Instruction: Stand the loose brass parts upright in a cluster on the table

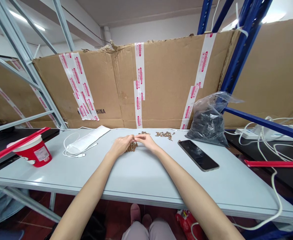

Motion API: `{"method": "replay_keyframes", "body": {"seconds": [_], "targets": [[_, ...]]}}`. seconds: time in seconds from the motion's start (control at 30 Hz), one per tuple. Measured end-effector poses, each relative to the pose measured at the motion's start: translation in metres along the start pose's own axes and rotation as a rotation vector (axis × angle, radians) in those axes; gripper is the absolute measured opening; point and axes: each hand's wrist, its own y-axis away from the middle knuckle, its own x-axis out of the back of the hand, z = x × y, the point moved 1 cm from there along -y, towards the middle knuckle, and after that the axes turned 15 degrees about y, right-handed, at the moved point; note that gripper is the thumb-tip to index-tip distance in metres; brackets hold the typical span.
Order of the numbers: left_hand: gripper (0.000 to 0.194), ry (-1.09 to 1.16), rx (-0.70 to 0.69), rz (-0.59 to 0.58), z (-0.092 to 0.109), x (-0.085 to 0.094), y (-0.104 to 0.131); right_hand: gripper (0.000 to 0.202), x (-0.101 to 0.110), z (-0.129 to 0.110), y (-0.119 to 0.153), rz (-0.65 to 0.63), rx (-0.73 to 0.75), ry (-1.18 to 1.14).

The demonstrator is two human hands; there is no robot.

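My left hand and my right hand meet above the middle of the grey table, fingertips pinched together. Whatever they hold between them is too small to make out. Just below the fingers lies a pile of small brass-coloured metal pieces, partly hidden by my left hand. Behind the hands shows a bit of another group of such pieces. To the right of my right hand, more loose brass-coloured pieces are scattered on the tabletop.
A black phone and a clear bag of dark pieces are on the right. At left are a white packet with a white cable and a red cup. A cardboard wall closes the table's back.
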Motion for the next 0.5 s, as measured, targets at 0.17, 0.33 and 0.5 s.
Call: {"method": "replay_keyframes", "body": {"seconds": [0.17,0.33,0.5], "targets": [[0.022,-0.031,-0.011,-0.029,-0.0019,-0.0010,0.0001,0.027,-0.0016,-0.0048,0.0013,-0.020,-0.003,-0.050],[0.020,-0.029,0.002,-0.035,0.0000,0.0001,0.0002,0.028,-0.0037,-0.0010,-0.0020,-0.027,-0.008,-0.087],[0.020,-0.015,-0.001,-0.006,0.0023,0.0001,0.0001,0.029,-0.0049,-0.0007,-0.0027,-0.018,-0.007,-0.069]]}}
